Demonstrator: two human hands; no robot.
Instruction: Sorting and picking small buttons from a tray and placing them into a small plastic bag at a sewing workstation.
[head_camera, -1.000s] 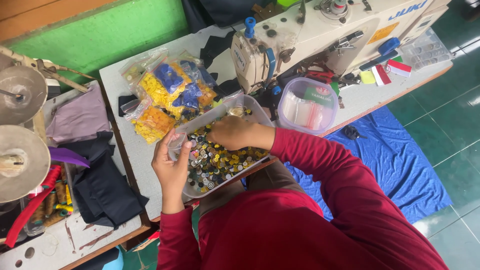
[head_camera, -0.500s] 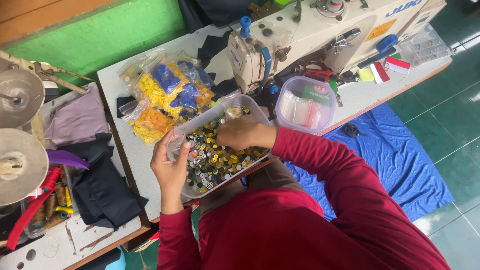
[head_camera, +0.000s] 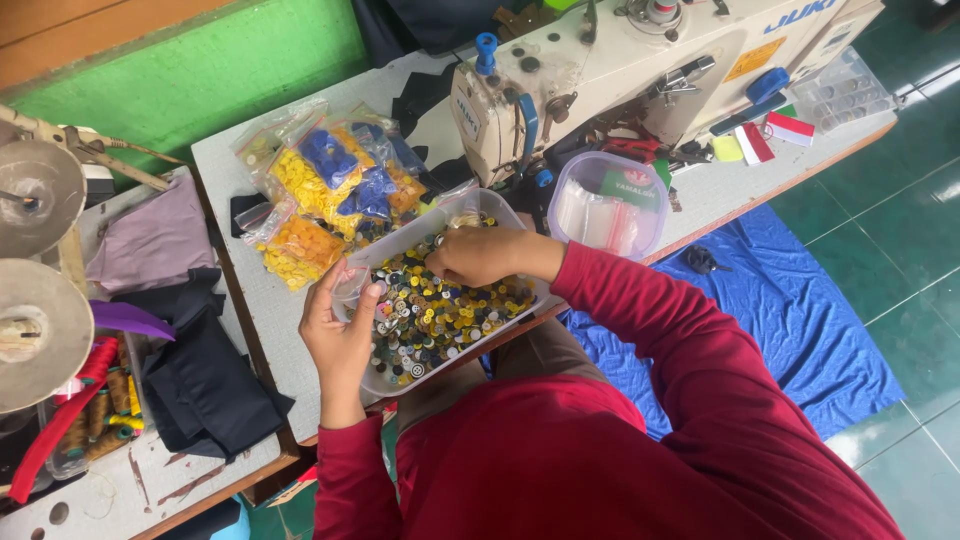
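left hand (head_camera: 340, 335) gripping the clear tray (head_camera: 385, 378) rim to steady it; right hand (head_camera: 480, 255) curled among mixed buttons (head_camera: 440, 310), maybe pinching one

One button tray (head_camera: 520, 215), one lidded tub (head_camera: 610, 205), two hands

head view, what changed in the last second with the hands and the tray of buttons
Little changed. The right hand shifted slightly over the mixed coloured buttons in the clear rectangular plastic tray, fingers down among them. The left hand kept a small clear plastic bag pinched at the tray's edge. Tray, bagged yellow and blue buttons and round lidded tub stayed put.
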